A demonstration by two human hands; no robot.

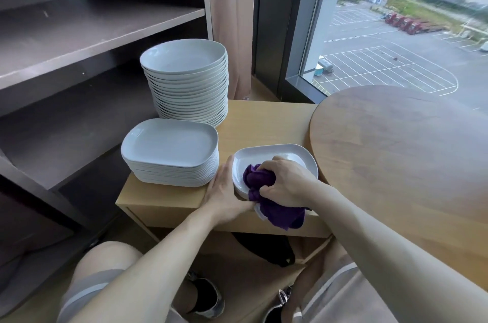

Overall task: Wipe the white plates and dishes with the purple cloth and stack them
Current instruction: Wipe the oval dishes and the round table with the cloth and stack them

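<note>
On stand (pixel 264 122): right hand (pixel 286 183) grips purple cloth (pixel 257 177) in white dish (pixel 277 151); left hand (pixel 224 190) flat against rim.

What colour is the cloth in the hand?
Deep purple. The crumpled cloth shows best in the head view.

Both bare forearms (pixel 158 251) reach forward, the left hand (pixel 225 190) flat with fingers straight, the right hand (pixel 286 183) knuckles-up, fingers curled round the purple cloth (pixel 281 215).

No writing can be read.
The white plates (pixel 169 146), the purple cloth (pixel 282 217), the shelves (pixel 92 32) and the parked vehicles (pixel 404 23) beyond the window (pixel 383 64) show no legible marks.
</note>
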